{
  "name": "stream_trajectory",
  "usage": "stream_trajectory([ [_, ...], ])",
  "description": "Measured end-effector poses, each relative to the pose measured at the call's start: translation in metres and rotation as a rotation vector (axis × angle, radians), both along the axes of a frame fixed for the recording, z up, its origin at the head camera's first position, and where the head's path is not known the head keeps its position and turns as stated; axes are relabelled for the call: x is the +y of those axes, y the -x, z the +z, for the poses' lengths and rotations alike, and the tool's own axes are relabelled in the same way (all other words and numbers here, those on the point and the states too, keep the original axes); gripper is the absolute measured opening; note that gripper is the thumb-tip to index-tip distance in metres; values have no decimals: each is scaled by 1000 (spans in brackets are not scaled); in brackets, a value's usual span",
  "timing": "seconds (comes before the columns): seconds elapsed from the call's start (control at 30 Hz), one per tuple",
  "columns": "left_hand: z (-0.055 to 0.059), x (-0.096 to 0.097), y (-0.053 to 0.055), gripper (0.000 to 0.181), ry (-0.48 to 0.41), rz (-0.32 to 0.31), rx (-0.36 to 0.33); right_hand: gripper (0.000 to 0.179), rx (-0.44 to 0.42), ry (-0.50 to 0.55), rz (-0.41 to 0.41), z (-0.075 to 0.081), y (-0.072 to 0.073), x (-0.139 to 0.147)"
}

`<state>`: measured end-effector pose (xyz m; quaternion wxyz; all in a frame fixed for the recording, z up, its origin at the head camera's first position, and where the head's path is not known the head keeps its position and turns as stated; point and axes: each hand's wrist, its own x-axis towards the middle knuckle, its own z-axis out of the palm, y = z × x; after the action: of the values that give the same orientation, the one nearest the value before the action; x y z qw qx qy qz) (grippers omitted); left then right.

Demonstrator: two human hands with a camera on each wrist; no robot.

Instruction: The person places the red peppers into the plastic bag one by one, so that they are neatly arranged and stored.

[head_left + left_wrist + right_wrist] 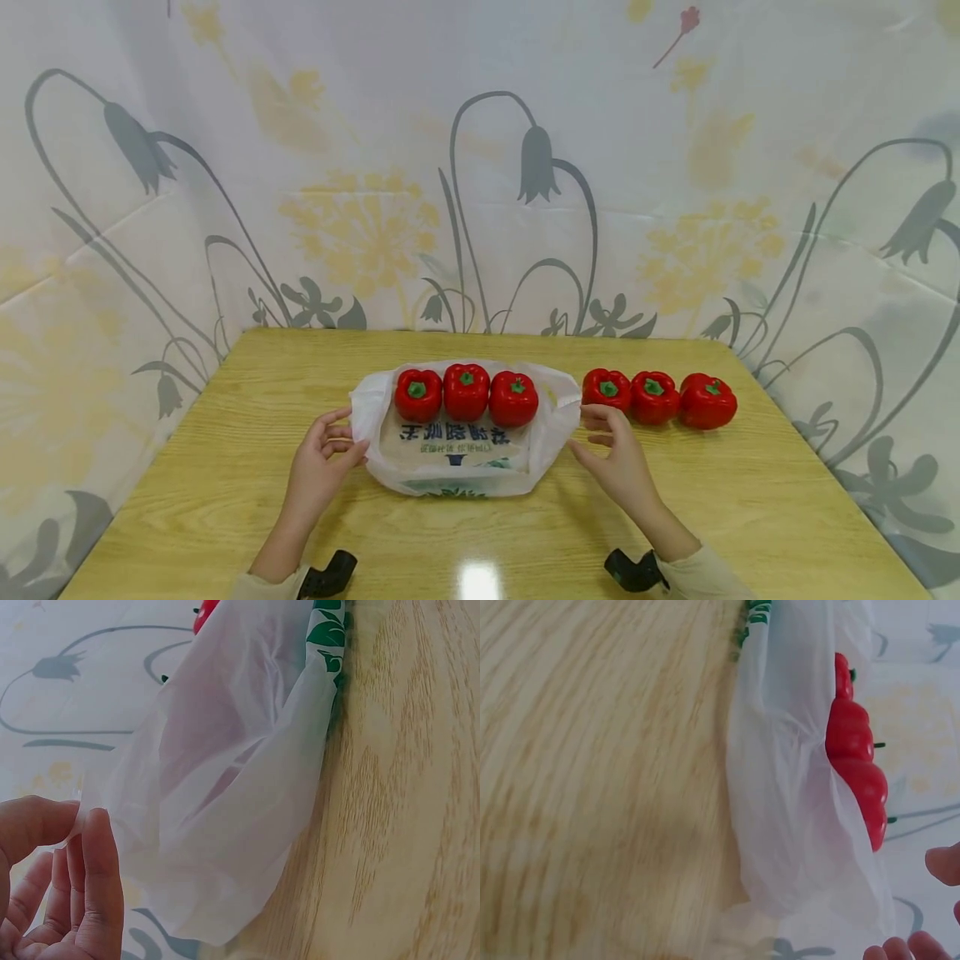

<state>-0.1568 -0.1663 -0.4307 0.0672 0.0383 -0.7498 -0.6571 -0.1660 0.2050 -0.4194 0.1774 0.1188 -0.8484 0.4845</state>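
A white plastic bag [454, 483] with printed lettering lies on the table, its rim spread wide. Three red bell peppers [467, 392] sit in a row at the bag's far side. At the bag's left edge my left hand [327, 454] pinches the thin plastic between thumb and finger, plainest in the left wrist view. My right hand [617, 458] is beside the right edge, thumb and fingers apart; in the right wrist view only some fingertips [922, 945] and the thumb show, with no plastic visibly gripped.
Three more red bell peppers [654, 398] stand in a row on the wooden table [225, 467], right of the bag. Behind the table hangs a flower-patterned cloth [480, 208]. Black wrist straps [633, 572] sit at both sleeves.
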Motion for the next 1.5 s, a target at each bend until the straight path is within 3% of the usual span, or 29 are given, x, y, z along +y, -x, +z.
stream_trajectory([
  [0.33,-1,0,0,50,1,2,-2,48,6,-48,-77,-2,-7,15],
  [1.5,-1,0,0,50,0,0,4,46,30,-65,-183,-5,-11,60],
])
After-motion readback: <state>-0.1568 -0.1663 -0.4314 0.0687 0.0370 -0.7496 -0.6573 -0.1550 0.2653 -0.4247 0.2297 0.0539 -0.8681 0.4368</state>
